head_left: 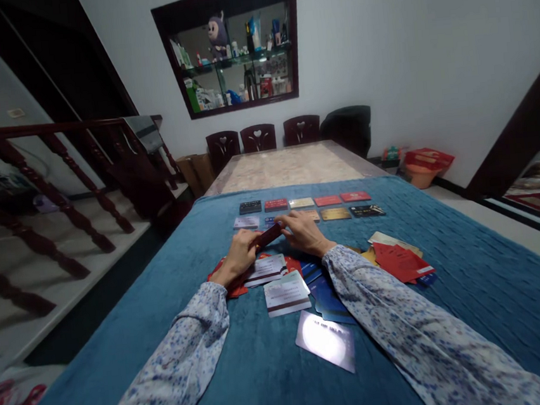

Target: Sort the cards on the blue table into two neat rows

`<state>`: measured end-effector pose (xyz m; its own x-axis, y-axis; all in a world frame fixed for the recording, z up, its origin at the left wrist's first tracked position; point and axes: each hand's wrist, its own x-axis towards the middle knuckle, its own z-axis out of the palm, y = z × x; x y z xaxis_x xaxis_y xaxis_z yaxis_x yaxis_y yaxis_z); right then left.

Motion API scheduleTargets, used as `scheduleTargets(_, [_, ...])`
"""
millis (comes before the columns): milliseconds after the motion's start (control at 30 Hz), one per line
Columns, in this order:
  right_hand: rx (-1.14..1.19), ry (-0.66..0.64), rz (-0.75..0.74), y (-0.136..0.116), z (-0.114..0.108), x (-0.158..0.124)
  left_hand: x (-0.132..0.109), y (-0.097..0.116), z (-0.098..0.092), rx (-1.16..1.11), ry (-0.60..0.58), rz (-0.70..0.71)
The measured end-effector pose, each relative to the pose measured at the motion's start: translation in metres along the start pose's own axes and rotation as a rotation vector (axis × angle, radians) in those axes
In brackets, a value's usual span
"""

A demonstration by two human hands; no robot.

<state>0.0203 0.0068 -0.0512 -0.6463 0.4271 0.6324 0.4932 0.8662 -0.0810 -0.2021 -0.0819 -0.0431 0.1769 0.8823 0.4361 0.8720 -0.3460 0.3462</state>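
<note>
My left hand (240, 254) and my right hand (303, 232) meet over a blue cloth (473, 285). Both pinch a dark red card (268, 234), one at each end. Under and around the hands lies a loose heap of cards (282, 284) in white, red and blue. Beyond the hands, cards are laid out in two neat rows (306, 209). A shiny silver card (325, 340) lies nearest to me, between my sleeves. More red and yellow cards (399, 257) lie to the right of my right wrist.
The cloth covers the near part of a long table (290, 165). Dark wooden chairs (258, 137) stand at its far end under a glass wall cabinet (236, 46). A wooden stair railing (57, 178) runs along the left.
</note>
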Motion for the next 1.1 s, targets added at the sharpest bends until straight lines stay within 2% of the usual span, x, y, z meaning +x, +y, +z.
scheduleTargets(333, [-0.036, -0.028, -0.003, -0.003, 0.001, -0.001, 0.002, -0.003, 0.002, -0.003, 0.062, -0.051])
scheduleTargets(500, [-0.045, -0.029, -0.007, -0.002, 0.004, -0.001, 0.007, -0.003, 0.004, 0.046, 0.045, -0.057])
scheduleTargets(800, [-0.133, -0.108, 0.103, -0.004, 0.002, -0.002, 0.016, 0.015, 0.01, 0.144, 0.028, -0.074])
scheduleTargets(1100, [-0.149, -0.219, 0.147, -0.01, -0.004, -0.002, 0.007, 0.028, 0.01, 0.288, -0.018, -0.124])
